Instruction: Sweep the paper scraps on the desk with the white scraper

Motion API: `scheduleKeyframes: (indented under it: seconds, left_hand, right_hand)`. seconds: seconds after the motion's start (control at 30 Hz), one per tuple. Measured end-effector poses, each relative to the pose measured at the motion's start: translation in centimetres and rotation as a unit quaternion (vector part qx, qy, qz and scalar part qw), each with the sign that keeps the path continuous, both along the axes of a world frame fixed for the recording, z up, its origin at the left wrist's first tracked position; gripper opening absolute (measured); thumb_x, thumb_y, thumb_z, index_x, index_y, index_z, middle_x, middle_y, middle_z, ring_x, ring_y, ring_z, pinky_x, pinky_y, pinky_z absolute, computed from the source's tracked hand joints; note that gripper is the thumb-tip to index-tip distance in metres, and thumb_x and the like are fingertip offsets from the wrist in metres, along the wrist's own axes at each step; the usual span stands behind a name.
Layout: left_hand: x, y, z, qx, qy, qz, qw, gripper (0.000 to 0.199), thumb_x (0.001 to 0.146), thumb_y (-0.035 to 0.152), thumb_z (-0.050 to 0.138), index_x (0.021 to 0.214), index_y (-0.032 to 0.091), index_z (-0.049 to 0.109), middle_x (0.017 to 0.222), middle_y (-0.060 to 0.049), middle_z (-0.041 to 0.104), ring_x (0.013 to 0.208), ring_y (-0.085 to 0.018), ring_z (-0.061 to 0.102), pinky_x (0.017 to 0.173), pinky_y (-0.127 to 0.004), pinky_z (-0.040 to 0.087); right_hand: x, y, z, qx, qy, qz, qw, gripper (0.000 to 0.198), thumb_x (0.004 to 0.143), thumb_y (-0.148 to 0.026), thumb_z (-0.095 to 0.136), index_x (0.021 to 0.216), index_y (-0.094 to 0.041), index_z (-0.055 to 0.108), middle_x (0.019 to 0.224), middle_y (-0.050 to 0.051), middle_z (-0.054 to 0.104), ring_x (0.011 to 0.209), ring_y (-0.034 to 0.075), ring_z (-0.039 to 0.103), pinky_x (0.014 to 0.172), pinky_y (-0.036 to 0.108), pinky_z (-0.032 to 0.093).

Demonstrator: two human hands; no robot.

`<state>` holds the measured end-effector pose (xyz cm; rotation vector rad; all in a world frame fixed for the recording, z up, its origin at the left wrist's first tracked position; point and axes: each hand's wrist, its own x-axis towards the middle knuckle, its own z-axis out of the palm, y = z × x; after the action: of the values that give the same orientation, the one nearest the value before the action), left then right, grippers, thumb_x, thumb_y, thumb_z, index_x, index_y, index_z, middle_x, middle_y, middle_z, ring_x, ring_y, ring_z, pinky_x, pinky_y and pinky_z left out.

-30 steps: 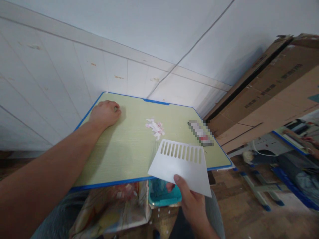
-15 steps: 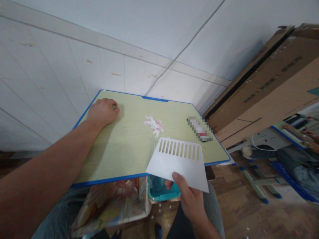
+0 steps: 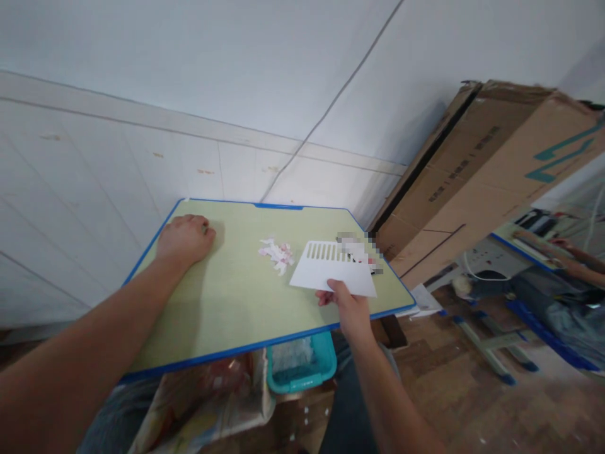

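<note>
swung left too fast, the thin white trapezoidal sheet with a row of slots (image 3: pixel 333 270) might scatter the loose white-and-pink papery scraps (image 3: pixel 278 255) on the pale green, blue-edged tabletop (image 3: pixel 236 302). it looks smooth, flat, over the tabletop's right side, pinched in the right hand's (image 3: pixel 352 310) grip; the left hand (image 3: pixel 186 239) is curled, contents unclear.

Left forearm (image 3: pixel 113 318) extended, left hand (image 3: pixel 186 239) palm-down, loosely curled. Right forearm (image 3: pixel 390 384) angled inward, right hand (image 3: pixel 352 310) pinching, thumb (image 3: pixel 337 287) on top.
</note>
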<state>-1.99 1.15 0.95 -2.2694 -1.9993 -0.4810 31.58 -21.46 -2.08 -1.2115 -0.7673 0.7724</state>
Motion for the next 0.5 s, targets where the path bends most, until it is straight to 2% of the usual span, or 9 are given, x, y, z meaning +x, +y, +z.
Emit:
scheduleKeyframes:
  seconds: [0.23, 0.4, 0.5]
  left_hand:
    - [0.4, 0.2, 0.8, -0.022, -0.011, 0.046, 0.999, 0.074, 0.113, 0.043, 0.04, 0.164, -0.002, 0.068, 0.166, -0.036, 0.071, 0.157, -0.048, 0.067, 0.132, -0.066, 0.054]
    - [0.0, 0.8, 0.7, -0.017, -0.013, 0.039, 0.999, 0.076, 0.11, 0.045, 0.041, 0.162, -0.003, 0.07, 0.166, -0.036, 0.071, 0.157, -0.05, 0.067, 0.131, -0.067, 0.055]
    - [-0.2, 1.0, 0.5, -0.019, -0.012, 0.035, 0.999, 0.078, 0.109, 0.045, 0.04, 0.161, -0.004, 0.071, 0.164, -0.036, 0.072, 0.156, -0.05, 0.068, 0.131, -0.066, 0.055]
  right_hand:
    - [0.2, 0.9, -0.3, 0.0, 0.037, 0.043, 0.998, 0.024, 0.074, -0.048, 0.084, 0.082, -0.027, 0.077, 0.065, 0.004, 0.081, 0.051, 0.026, 0.07, 0.054, 0.04, 0.062]
    - [0.6, 1.4, -0.5, -0.014, 0.047, 0.056, 0.997, 0.023, 0.074, -0.048, 0.082, 0.082, -0.027, 0.077, 0.067, 0.006, 0.083, 0.054, 0.028, 0.073, 0.057, 0.041, 0.064]
    - [0.6, 1.2, -0.8, -0.01, 0.056, 0.049, 0.997, 0.02, 0.078, -0.045, 0.083, 0.082, -0.027, 0.078, 0.069, 0.006, 0.084, 0.056, 0.027, 0.074, 0.058, 0.04, 0.063]
